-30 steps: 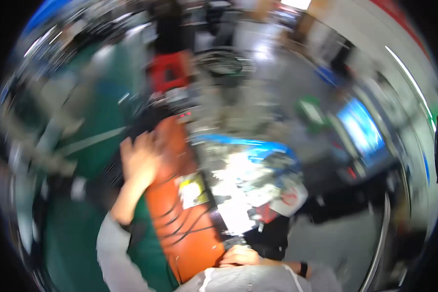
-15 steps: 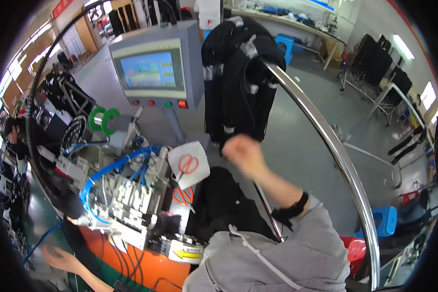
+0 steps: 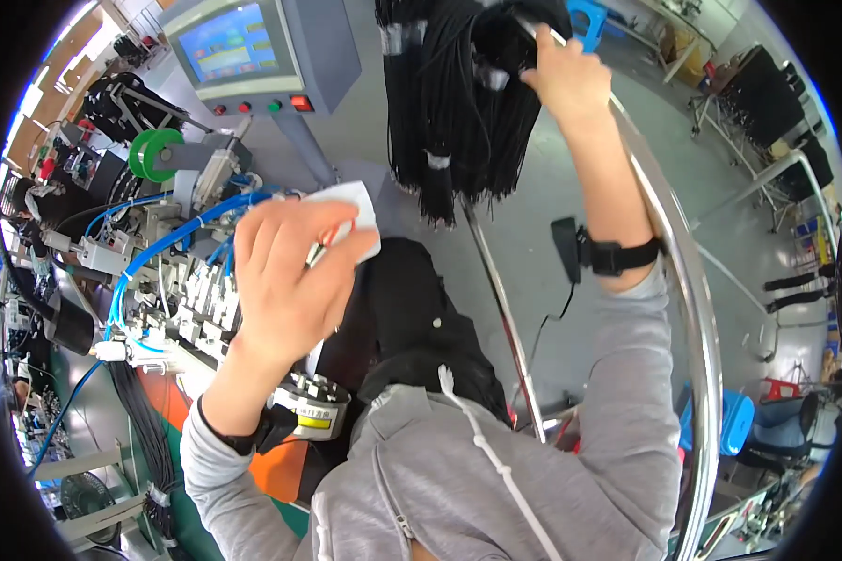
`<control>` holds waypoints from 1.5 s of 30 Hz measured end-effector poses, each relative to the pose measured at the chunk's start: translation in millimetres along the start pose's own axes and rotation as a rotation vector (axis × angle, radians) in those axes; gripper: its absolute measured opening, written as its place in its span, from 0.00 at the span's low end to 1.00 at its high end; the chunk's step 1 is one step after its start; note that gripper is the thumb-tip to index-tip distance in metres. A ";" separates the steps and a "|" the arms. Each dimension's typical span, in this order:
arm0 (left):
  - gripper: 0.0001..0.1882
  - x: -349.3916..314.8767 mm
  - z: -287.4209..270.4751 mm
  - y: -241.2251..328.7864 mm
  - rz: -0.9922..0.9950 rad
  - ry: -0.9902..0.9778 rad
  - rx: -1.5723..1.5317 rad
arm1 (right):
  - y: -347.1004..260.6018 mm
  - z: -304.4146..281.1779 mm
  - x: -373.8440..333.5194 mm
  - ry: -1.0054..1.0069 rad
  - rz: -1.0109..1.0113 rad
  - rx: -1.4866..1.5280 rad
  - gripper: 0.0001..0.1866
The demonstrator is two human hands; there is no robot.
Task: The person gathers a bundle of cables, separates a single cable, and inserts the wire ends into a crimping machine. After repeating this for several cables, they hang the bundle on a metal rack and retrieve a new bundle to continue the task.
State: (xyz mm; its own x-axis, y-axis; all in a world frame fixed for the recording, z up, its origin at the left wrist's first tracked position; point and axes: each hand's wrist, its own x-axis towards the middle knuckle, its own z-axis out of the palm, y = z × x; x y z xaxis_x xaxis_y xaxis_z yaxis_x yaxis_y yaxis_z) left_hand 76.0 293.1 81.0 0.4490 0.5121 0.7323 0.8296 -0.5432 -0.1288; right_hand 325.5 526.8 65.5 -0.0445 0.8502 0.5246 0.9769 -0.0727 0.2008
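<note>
My left hand is raised above the metal machine, its fingers curved and the thumb apart. Partly behind it lies a white sheet with red-handled scissors on it; the hand appears to hold nothing. At the upper right, my right hand reaches over the chrome rail, thumb and forefinger spread beside the hanging bundle of black cords. No cord shows clearly between those fingers. Contact with the rail is hard to judge.
A grey control box with a lit screen stands at the upper left on a post. A green spool sits behind the machine. Near my lap is a round feeder with a yellow label. Blue stools stand beyond the rail.
My left hand has risen from the lower left to above the machine. My right hand has moved up and right to the rail's top. The view has tilted down.
</note>
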 end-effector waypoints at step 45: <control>0.27 182.3 133.8 -15.4 -0.789 -0.333 -1.551 | 122.8 30.0 149.1 0.174 -0.100 0.602 0.42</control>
State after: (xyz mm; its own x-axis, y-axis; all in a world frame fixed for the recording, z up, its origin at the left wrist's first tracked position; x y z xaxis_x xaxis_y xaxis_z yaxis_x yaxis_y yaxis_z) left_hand 189.5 483.8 126.9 0.3414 0.9320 0.1218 -0.0974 -0.0938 0.9908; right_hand 445.0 660.2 143.5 -0.1254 0.7369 0.6643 0.9105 0.3514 -0.2179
